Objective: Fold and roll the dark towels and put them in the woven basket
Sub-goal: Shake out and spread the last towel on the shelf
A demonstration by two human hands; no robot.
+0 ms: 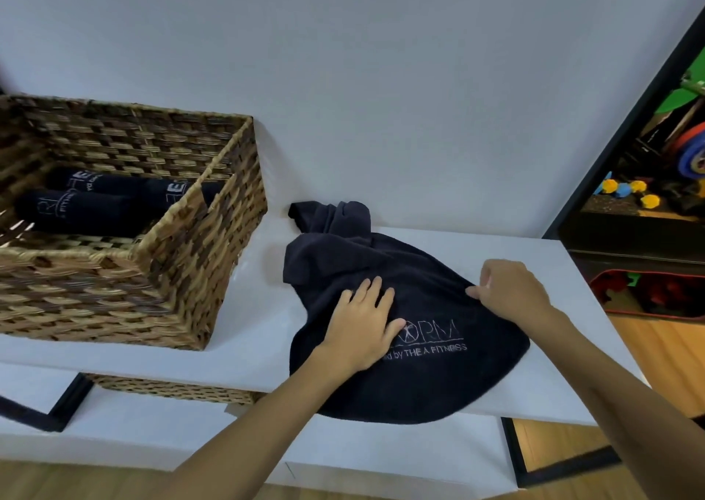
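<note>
Dark navy terry towel (412, 308) with pale embroidered lettering lies crumpled on the white surface (244, 354), right of centre; its near hem hangs just over the near edge, its far end bunches into a peak against the wall. Long axis, as I read it, runs near to far, skewed slightly left at the far end; lettering reads left to right, so the logo end points toward me.

My left hand (362, 324) rests flat on the cloth, fingers straight and spread, covering the start of the lettering; it holds nothing, only presses. My right hand (507, 289) sits at the towel's right edge, fingers curled, thumb and forefinger seemingly pinching the hem there; the grip itself is partly hidden.

Brown-and-tan woven rectangular basket (198, 270) stands at left on the same surface, near the towel but apart from it; two rolled dark towels (103, 209) already lie inside, side by side, axes left to right.

Judgement: right hand holds the edge to be folded; that fold would travel leftward across the long axis toward the pinning left hand; the left hand is nearer the basket for the later drop.
</note>
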